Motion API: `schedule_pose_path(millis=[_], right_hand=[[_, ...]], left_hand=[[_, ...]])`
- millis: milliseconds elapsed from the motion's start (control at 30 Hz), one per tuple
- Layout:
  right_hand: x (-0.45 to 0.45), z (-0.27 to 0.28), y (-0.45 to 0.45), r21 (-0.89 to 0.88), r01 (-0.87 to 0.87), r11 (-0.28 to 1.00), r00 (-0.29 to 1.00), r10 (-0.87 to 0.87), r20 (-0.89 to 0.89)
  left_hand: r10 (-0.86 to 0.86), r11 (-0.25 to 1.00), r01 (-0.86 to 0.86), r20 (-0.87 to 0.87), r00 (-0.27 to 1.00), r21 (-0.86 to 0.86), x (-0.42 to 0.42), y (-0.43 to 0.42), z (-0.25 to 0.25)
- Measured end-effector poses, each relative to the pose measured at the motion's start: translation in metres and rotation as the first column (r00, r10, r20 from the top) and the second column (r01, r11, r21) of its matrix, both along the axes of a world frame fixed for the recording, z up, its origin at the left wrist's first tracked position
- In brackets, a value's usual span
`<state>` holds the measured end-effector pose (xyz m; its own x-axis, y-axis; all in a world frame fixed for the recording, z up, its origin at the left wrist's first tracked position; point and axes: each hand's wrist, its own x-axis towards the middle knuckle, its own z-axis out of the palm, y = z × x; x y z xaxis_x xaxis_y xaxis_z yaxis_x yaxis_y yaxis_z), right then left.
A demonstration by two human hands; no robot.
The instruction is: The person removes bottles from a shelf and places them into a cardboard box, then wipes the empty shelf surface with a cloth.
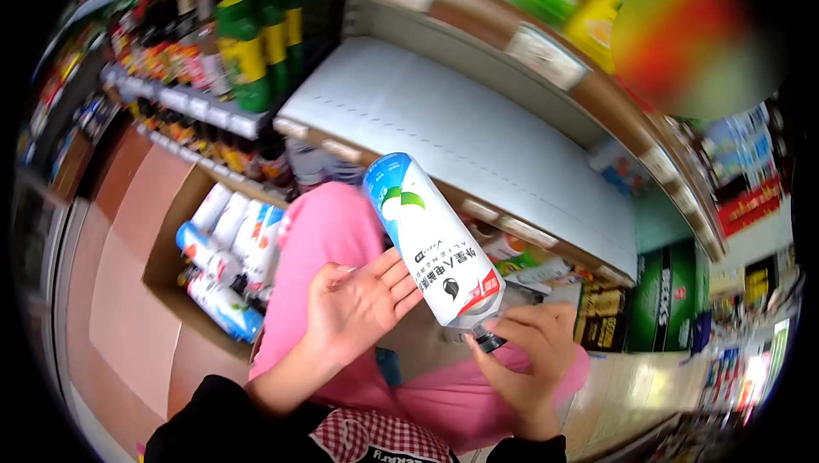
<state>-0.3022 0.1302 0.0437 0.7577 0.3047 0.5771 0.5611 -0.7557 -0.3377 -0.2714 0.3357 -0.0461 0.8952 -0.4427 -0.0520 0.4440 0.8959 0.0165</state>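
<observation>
A white and blue bottle [435,245] with dark lettering is tilted, its black cap toward the lower right. My right hand [529,356] grips it at the cap and neck. Beside the bottle's left side is my left hand [363,301], palm up with the fingers spread; the fingertips are at the bottle's edge. On the left, an open cardboard box [162,263] on the floor holds several similar white and blue bottles [226,305].
A white shelf [444,122] with price tags spans the middle. Green and yellow bottles [243,54] stand on shelving at the upper left. Green cartons [665,297] are at the right. Pink-clothed legs [333,207] lie below the hands.
</observation>
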Motion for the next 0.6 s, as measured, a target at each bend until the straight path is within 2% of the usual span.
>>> schedule_pose_path(millis=[133,233,267,300,367,433,600], right_hand=[[0.002,-0.015,0.055,-0.059,-0.241,0.969,0.971,0.240,-0.017],[0.004,-0.032,0.092,-0.083,-0.413,0.907,0.909,0.405,-0.099],[0.004,-0.035,0.107,-0.114,-0.476,0.872,0.877,0.461,-0.139],[0.005,-0.040,0.120,-0.105,-0.533,0.839,0.843,0.518,-0.145],[0.008,-0.060,0.148,-0.092,-0.634,0.768,0.771,0.618,-0.152],[0.007,-0.078,0.176,-0.075,-0.709,0.701,0.702,0.693,-0.162],[0.004,-0.116,0.237,-0.024,-0.812,0.584,0.575,0.790,-0.214]], left_hand=[[0.127,0.991,-0.126,-0.026,0.992,0.047,-0.025,0.056,-0.016],[0.242,0.970,-0.239,-0.121,0.963,0.039,-0.047,0.097,-0.028],[0.293,0.954,-0.281,-0.137,0.946,0.099,-0.055,0.111,-0.030],[0.316,0.946,-0.306,-0.099,0.944,0.108,-0.063,0.125,-0.037],[0.441,0.878,-0.373,-0.206,0.874,0.299,-0.078,0.146,-0.033],[0.508,0.852,-0.437,-0.257,0.822,0.289,-0.093,0.165,-0.052],[0.662,0.743,-0.530,-0.330,0.673,0.409,-0.121,0.208,-0.078]])
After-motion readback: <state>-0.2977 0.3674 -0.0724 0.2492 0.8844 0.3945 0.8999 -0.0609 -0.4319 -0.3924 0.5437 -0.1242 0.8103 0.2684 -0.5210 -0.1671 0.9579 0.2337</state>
